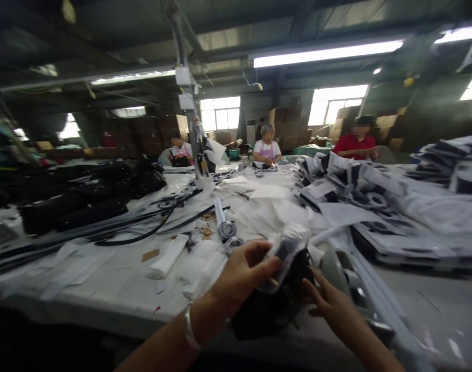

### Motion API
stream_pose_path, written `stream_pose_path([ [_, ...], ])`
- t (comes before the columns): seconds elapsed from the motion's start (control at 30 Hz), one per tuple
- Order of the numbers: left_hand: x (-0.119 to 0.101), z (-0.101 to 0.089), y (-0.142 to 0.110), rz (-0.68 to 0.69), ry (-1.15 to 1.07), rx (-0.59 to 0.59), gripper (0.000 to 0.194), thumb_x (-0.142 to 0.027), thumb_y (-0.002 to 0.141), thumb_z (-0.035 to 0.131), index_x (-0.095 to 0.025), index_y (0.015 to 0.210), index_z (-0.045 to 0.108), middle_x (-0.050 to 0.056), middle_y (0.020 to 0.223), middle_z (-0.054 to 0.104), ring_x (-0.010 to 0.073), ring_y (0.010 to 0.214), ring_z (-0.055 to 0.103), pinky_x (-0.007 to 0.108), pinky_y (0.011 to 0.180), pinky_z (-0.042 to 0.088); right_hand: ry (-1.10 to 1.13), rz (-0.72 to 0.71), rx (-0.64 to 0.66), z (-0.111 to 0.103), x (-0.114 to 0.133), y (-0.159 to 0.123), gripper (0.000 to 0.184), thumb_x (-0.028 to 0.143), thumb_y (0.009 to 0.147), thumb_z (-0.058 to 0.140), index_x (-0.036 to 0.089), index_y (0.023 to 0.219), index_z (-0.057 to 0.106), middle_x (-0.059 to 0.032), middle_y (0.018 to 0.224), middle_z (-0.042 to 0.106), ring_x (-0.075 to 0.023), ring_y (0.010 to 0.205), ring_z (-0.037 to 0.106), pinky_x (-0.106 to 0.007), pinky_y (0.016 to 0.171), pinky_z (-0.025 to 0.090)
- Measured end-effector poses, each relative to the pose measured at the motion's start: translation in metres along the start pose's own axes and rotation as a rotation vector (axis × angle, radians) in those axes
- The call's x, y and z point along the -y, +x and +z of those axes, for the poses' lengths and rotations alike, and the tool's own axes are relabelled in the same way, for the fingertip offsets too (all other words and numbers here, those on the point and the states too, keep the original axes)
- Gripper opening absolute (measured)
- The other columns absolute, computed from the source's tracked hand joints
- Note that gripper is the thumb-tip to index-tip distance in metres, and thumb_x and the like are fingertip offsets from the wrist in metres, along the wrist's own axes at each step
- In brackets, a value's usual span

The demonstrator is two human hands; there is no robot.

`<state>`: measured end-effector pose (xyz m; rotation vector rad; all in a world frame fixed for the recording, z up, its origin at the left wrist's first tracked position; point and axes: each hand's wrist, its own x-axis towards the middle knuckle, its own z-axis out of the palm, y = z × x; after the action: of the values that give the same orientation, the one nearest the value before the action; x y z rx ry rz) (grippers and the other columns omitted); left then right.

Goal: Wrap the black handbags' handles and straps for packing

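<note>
My left hand (246, 271), with a silver bracelet at the wrist, is closed on a crumpled clear plastic wrapping (292, 240) with something dark inside. Just below it is a black fabric item (269, 312), perhaps a bag; its lower part is lost in shadow at the table's front edge. On the right side of this black item, my right hand (327, 299) has its fingers stretched and apart, the tips at or near the fabric. A grey machine-like object (342, 274) stands just beyond my right hand, partly hidden.
Black bags (92, 201) are heaped at the left beside long dark strips (158, 227). Rolled tape (227, 227) and white sheets (270, 191) lie mid-table. White-wrapped dark pieces (406, 243) are stacked at the right. Several people (267, 147) sit across the table near a post (199, 139).
</note>
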<state>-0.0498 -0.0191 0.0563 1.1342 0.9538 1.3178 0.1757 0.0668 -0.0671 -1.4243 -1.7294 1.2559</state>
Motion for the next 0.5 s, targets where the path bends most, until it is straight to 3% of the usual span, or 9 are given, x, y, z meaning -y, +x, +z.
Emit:
stream_pose_path([
  [0.07,0.006,0.009,-0.004,-0.022,-0.005,0.000,0.043,-0.039,0.074,0.078,-0.011,0.106,0.068,0.009,0.096,0.070,0.0169,0.080,0.064,0.021,0.065,0.050,0.039,-0.011,0.074,-0.002,-0.009,0.012,0.081,0.059,0.080,0.054,0.017,0.147,0.038,-0.0107,0.098,0.075,-0.0294,0.094,0.072,-0.035,0.067,0.061],
  [0.17,0.009,0.014,-0.011,-0.055,0.017,-0.031,0.046,-0.040,0.071,0.080,-0.012,0.106,0.069,0.011,0.102,0.070,0.0215,0.087,0.064,0.023,0.065,0.052,0.020,-0.091,0.146,-0.011,-0.013,0.028,0.063,0.055,0.075,0.061,0.019,0.128,0.061,-0.0121,0.100,0.075,-0.0314,0.095,0.071,-0.037,0.072,0.061],
  [0.23,0.008,0.010,-0.015,-0.078,-0.025,-0.013,0.047,-0.042,0.072,0.079,-0.012,0.107,0.069,0.012,0.103,0.070,0.0229,0.089,0.065,0.024,0.066,0.052,0.017,-0.113,0.178,-0.015,-0.009,0.034,0.054,0.051,0.074,0.065,0.020,0.119,0.067,-0.0128,0.098,0.076,-0.0323,0.092,0.071,-0.039,0.071,0.061],
  [0.33,0.002,-0.007,-0.014,-0.102,-0.144,-0.021,0.049,-0.046,0.074,0.076,-0.013,0.109,0.067,0.011,0.096,0.072,0.0208,0.082,0.067,0.023,0.064,0.052,0.110,-0.152,0.261,-0.006,0.002,0.039,0.059,0.042,0.081,0.062,0.025,0.137,0.054,-0.0115,0.113,0.073,-0.0286,0.102,0.069,-0.041,0.080,0.058],
  [0.4,-0.003,-0.022,-0.011,-0.110,-0.185,-0.121,0.051,-0.049,0.074,0.075,-0.016,0.112,0.066,0.009,0.095,0.073,0.0213,0.082,0.069,0.024,0.067,0.054,0.164,-0.223,0.332,0.008,0.010,0.043,0.065,0.031,0.084,0.060,0.029,0.146,0.041,-0.0100,0.132,0.063,-0.0242,0.112,0.065,-0.039,0.088,0.056],
  [0.5,-0.009,-0.044,-0.005,-0.118,-0.070,-0.301,0.059,-0.057,0.075,0.071,-0.020,0.121,0.064,0.009,0.099,0.075,0.0273,0.090,0.070,0.032,0.073,0.059,-0.087,-0.263,0.331,0.022,0.022,0.059,0.066,0.016,0.081,0.057,0.029,0.144,0.043,-0.0071,0.136,0.060,-0.0194,0.097,0.071,-0.031,0.075,0.059],
])
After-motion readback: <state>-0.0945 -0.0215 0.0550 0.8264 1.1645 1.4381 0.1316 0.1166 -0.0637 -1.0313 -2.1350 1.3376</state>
